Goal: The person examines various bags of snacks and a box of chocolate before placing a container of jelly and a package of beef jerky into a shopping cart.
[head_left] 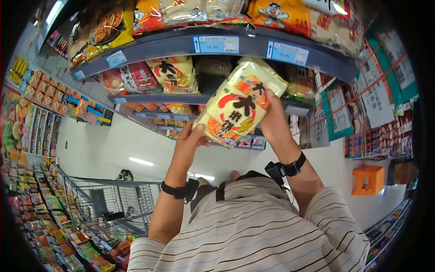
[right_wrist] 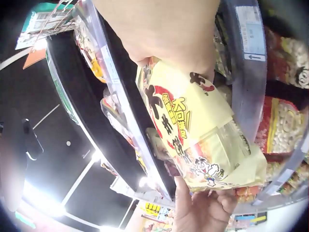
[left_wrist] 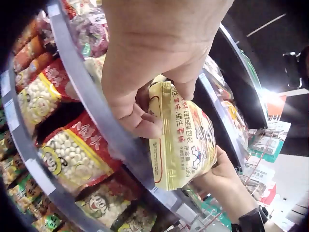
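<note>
A pale yellow bag [head_left: 235, 106] with large black and red characters is held tilted between both hands in front of the shelves. The left hand [head_left: 186, 143] pinches its lower left corner, thumb on the front face. At the bag's upper right side the right hand [head_left: 275, 120] grips the edge. In the left wrist view the left hand [left_wrist: 154, 63] holds one sealed end of the bag [left_wrist: 181, 135], with the right hand [left_wrist: 219, 181] at the far end. The right wrist view shows the bag's printed front [right_wrist: 188, 125], between the right hand [right_wrist: 164, 34] and the left hand [right_wrist: 203, 210].
Grey shelves [head_left: 167, 43] with price labels carry more bags, including a similar yellow one [head_left: 174, 75] to the left. A wire shopping cart [head_left: 113, 199] stands at lower left. An orange crate [head_left: 368, 180] sits on the floor at right, below hanging wire racks.
</note>
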`<action>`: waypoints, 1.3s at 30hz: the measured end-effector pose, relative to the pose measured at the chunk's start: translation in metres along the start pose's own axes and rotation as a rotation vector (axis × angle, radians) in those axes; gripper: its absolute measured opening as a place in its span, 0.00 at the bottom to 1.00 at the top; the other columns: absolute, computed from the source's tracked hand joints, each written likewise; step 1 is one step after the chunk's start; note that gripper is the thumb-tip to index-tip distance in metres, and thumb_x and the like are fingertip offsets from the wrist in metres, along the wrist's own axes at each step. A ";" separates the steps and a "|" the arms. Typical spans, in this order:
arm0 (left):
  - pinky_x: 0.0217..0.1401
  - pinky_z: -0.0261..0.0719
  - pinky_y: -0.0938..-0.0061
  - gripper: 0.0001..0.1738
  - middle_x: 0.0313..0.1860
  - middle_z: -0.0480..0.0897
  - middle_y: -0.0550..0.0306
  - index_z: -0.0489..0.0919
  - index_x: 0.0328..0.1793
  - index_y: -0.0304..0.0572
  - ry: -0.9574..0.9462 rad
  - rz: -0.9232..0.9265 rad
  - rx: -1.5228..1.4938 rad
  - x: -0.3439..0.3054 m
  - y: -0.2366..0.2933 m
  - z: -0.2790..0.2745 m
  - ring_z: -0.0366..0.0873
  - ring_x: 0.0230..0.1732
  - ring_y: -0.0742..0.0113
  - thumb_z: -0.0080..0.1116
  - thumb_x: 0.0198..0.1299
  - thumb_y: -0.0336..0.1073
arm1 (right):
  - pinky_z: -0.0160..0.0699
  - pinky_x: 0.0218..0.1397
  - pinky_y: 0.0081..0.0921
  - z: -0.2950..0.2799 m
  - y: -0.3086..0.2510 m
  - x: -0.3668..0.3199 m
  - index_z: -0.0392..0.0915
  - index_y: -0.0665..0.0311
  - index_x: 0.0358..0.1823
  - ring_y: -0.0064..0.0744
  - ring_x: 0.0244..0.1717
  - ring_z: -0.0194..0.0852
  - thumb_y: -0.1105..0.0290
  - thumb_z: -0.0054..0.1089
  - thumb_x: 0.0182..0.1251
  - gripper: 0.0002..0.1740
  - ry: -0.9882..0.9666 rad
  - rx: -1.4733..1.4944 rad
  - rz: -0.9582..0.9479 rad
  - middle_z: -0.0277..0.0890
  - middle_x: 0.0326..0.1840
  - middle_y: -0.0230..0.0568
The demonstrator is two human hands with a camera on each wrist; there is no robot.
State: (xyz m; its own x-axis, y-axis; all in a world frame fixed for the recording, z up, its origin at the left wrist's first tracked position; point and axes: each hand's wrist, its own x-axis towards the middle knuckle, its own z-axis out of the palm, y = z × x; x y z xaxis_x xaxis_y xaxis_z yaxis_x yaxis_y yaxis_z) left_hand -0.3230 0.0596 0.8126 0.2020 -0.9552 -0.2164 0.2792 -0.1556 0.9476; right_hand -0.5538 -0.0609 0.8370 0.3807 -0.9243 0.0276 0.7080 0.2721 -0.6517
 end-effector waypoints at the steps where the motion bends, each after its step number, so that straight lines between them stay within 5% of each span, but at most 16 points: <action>1: 0.43 0.83 0.72 0.29 0.46 0.85 0.55 0.69 0.74 0.34 -0.005 -0.022 -0.025 -0.005 -0.005 -0.006 0.83 0.41 0.69 0.57 0.75 0.45 | 0.67 0.77 0.39 0.000 0.005 -0.003 0.65 0.65 0.74 0.36 0.72 0.71 0.56 0.50 0.81 0.29 0.012 0.010 0.015 0.72 0.72 0.43; 9: 0.46 0.86 0.68 0.32 0.55 0.84 0.52 0.63 0.78 0.35 0.024 -0.073 -0.115 -0.048 -0.029 -0.031 0.85 0.47 0.65 0.56 0.76 0.43 | 0.73 0.72 0.41 0.014 0.019 -0.011 0.65 0.63 0.74 0.35 0.70 0.72 0.58 0.54 0.78 0.29 -0.098 -0.092 0.214 0.71 0.72 0.43; 39: 0.47 0.87 0.69 0.29 0.57 0.84 0.53 0.69 0.74 0.36 0.037 -0.022 -0.104 -0.081 -0.023 -0.016 0.85 0.50 0.66 0.58 0.74 0.46 | 0.78 0.67 0.32 0.020 0.023 -0.012 0.70 0.63 0.72 0.30 0.66 0.76 0.52 0.56 0.80 0.29 -0.066 -0.137 0.211 0.76 0.68 0.40</action>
State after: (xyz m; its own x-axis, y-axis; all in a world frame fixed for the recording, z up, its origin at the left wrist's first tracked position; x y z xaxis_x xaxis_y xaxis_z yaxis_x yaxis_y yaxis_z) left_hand -0.3312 0.1441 0.8044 0.2283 -0.9416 -0.2475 0.3799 -0.1479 0.9131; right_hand -0.5304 -0.0378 0.8375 0.5524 -0.8303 -0.0737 0.5233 0.4142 -0.7447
